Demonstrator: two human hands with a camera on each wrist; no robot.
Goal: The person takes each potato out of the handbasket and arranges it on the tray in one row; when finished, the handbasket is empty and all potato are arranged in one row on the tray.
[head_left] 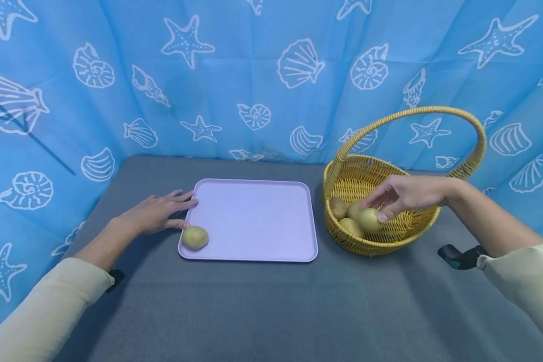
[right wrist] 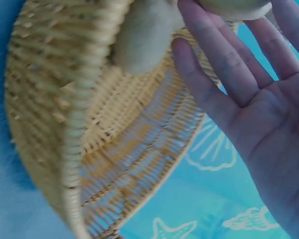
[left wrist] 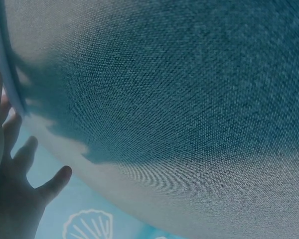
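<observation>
My right hand (head_left: 400,193) reaches into a yellow wicker basket (head_left: 416,236) and pinches a smooth, yellow-brown potato (head_left: 370,221) between thumb and fingers. Several similar potatoes (head_left: 338,207) lie at the basket's left side, partly hidden. In the right wrist view, the potato (right wrist: 234,7) shows at the top edge by the fingertips. My left hand (head_left: 160,211) is at the left edge of a pale lilac tray (head_left: 253,221), fingers spread over its rim. One potato (head_left: 195,238) sits in the tray's near left corner, just below that hand's thumb.
The basket's tall arched handle (head_left: 416,109) rises above my right wrist. A dark grey cloth (head_left: 262,311) covers the table. Behind it hangs a blue curtain (head_left: 235,90) printed with white shells and starfish.
</observation>
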